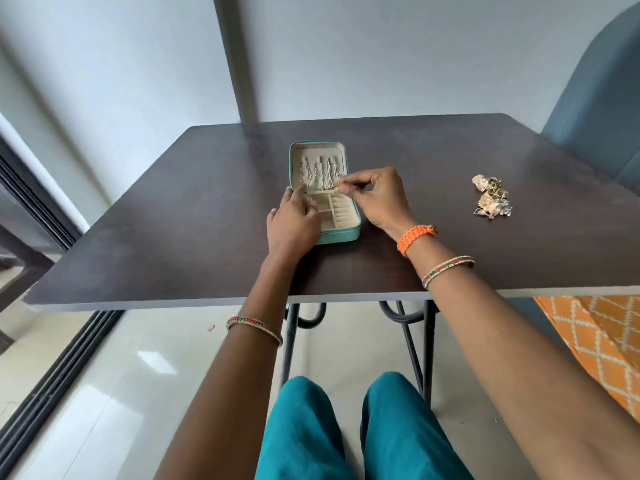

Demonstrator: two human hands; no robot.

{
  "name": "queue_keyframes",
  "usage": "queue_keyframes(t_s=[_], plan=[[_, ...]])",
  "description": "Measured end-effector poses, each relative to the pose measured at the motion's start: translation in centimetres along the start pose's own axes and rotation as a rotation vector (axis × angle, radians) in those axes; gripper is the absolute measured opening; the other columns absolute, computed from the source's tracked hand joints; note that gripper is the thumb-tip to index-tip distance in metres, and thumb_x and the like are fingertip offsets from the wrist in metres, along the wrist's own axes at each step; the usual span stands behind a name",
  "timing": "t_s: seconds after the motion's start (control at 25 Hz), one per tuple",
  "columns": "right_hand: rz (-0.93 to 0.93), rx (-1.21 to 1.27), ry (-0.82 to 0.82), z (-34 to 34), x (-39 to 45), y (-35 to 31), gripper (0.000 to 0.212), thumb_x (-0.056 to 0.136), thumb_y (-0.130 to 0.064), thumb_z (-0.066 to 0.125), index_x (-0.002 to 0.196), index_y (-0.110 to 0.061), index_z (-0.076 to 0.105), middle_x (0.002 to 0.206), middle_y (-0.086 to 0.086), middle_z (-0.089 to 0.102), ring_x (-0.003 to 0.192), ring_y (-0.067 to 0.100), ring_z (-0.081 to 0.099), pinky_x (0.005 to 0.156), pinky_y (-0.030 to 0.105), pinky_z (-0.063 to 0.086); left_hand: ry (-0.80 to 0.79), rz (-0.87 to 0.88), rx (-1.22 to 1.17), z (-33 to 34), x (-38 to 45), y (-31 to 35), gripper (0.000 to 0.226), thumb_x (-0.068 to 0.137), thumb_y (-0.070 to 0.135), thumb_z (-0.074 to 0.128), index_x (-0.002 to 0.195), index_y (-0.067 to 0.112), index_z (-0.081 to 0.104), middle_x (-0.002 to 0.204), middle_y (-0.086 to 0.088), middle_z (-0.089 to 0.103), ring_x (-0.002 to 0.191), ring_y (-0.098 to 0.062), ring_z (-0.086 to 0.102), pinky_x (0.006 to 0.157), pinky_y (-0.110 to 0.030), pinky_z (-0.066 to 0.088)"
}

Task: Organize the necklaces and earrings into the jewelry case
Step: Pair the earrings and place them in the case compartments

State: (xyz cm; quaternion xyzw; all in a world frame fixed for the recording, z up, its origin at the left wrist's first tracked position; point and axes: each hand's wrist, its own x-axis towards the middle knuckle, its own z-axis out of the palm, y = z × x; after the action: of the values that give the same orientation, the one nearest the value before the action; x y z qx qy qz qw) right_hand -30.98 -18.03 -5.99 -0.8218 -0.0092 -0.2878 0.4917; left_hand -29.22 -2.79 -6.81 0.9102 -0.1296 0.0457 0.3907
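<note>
Teal jewelry case (341,233) lay open on desk (173,237); left hand (292,220), fingers relaxed, steadied tray, right hand (374,195) pinched necklace end (336,188) at lid hooks; earrings pile (491,199) waited far right.

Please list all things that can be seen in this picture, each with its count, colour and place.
jewelry case: one, teal outside, cream inside, open at table centre.
necklaces: several, silver, hanging in the case lid.
jewelry pile: one, gold and silver, on table right.
table: one, dark brown.
chair: one, blue-grey, far right.
orange cloth: one, lower right.
left hand: rests on case's left side.
right hand: pinches a small piece at the lid's lower edge.
</note>
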Motion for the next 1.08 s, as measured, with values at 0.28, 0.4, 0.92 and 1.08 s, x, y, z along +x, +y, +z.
queue_keyframes(t_s=[0.28, 0.4, 0.92, 1.08], plan=[[0.004, -0.126, -0.025, 0.0, 0.2, 0.4, 0.010, 0.079, -0.011, 0.074, 0.089, -0.011, 0.077, 0.090, 0.001, 0.075, 0.082, 0.001, 0.067, 0.073, 0.005, 0.046, 0.016, -0.006, -0.068, -0.3, -0.4, 0.3, 0.047, 0.095, 0.015, 0.032, 0.141, 0.019, 0.041, 0.146, -0.009, 0.045, 0.133, -0.028, 0.038, 0.112, -0.044, 0.025], [0.028, -0.121, -0.032, -0.2, -0.1, 0.4, 0.010, 0.080, -0.011, 0.073, 0.089, -0.010, 0.077, 0.090, 0.000, 0.074, 0.080, -0.003, 0.063, 0.072, 0.002, 0.043, 0.032, -0.008, -0.083, -0.3, -0.5, 0.2, 0.046, 0.095, 0.016, 0.033, 0.140, 0.020, 0.043, 0.144, -0.008, 0.047, 0.131, -0.028, 0.040, 0.112, -0.044, 0.026], [0.031, -0.358, -0.039, -0.6, -0.7, 0.4, 0.004, 0.075, -0.027, 0.074, 0.075, -0.024, 0.071, 0.085, -0.004, 0.061, 0.083, 0.014, 0.056, 0.069, 0.031, 0.048, 0.067, -0.007, -0.092, -0.4, -0.7, 0.6, 0.043, 0.094, 0.015, 0.035, 0.135, 0.020, 0.048, 0.134, -0.005, 0.056, 0.122, -0.029, 0.048, 0.108, -0.042, 0.031], [0.063, -0.266, -0.046, -0.6, -0.7, 0.1, 0.011, 0.078, -0.026, 0.075, 0.084, -0.017, 0.074, 0.077, -0.013, 0.055, 0.073, 0.006, 0.053, 0.063, 0.021, 0.044, 0.076, -0.009, -0.099, -0.3, -0.6, 0.4, 0.042, 0.096, 0.017, 0.035, 0.135, 0.021, 0.048, 0.134, -0.005, 0.056, 0.121, -0.030, 0.049, 0.108, -0.042, 0.032]])
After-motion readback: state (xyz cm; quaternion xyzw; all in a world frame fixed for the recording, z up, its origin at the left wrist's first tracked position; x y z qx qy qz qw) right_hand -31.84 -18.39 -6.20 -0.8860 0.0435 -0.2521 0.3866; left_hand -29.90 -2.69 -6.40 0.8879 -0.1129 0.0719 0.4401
